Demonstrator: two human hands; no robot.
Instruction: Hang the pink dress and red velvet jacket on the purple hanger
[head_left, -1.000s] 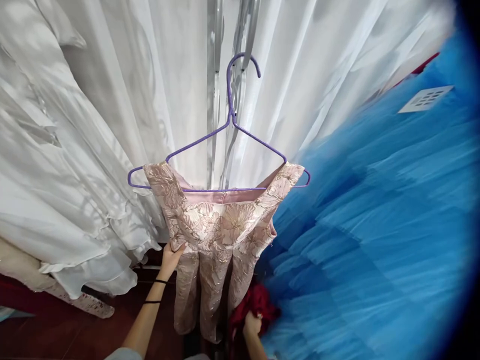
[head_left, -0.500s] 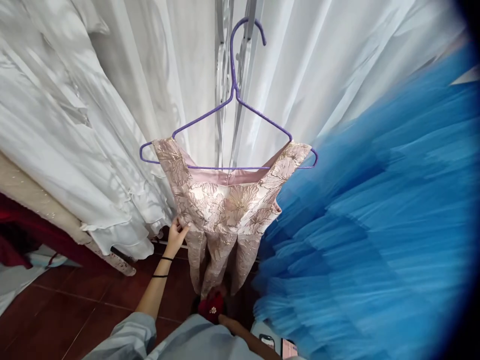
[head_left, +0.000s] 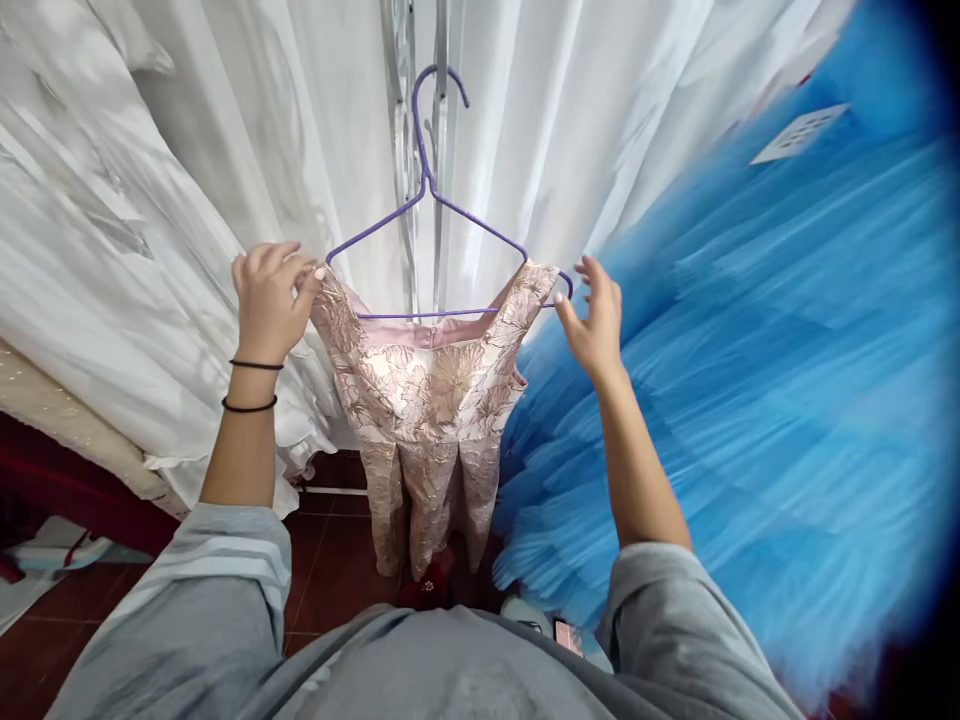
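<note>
A pink and gold floral dress (head_left: 435,390) hangs from a purple hanger (head_left: 480,218), its two wide straps over the hanger's shoulders. My left hand (head_left: 271,298), with two dark bands at the wrist, is at the strap on the left; thumb and fingertips close on the strap there and hide that end of the hanger. By the opposite strap, my right hand (head_left: 598,318) has its thumb and fingers apart around the hanger's right end, holding nothing that I can see.
White garments or drapes (head_left: 300,120) hang behind and to the left. A full blue tulle skirt (head_left: 720,400) with a white tag (head_left: 799,133) fills the right. Thin metal bars (head_left: 441,130) run behind the hanger. Dark red floor tiles (head_left: 311,570) lie below.
My left hand has gone up from the dress's waist to the left strap. My right hand has risen from low by my body to the right strap. Dress and hanger appear farther left.
</note>
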